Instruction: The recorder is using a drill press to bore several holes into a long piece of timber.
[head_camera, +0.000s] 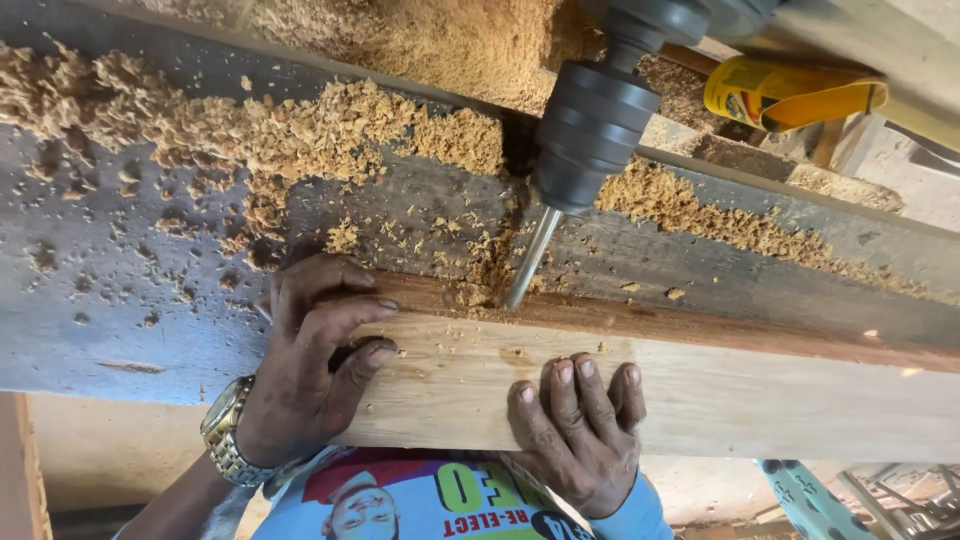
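A pale wooden plank (720, 395) with a reddish top edge lies lengthwise on a worn grey bench (120, 300). My left hand (305, 370), with a gold watch on its wrist, clasps the plank's left end, fingers curled over the top. My right hand (580, 430) grips the plank's near face from below, fingertips pressed flat on the wood. A dark grey drill chuck (592, 130) comes down from above. Its steel bit (528, 262) slants to the plank's reddish edge between my two hands, with its tip in a small pile of shavings.
Heaps of sawdust (300, 125) cover the bench behind the plank and trail off to the right. A yellow container (790, 92) lies at the upper right behind the drill. A turquoise patterned object (810, 500) shows at the lower right.
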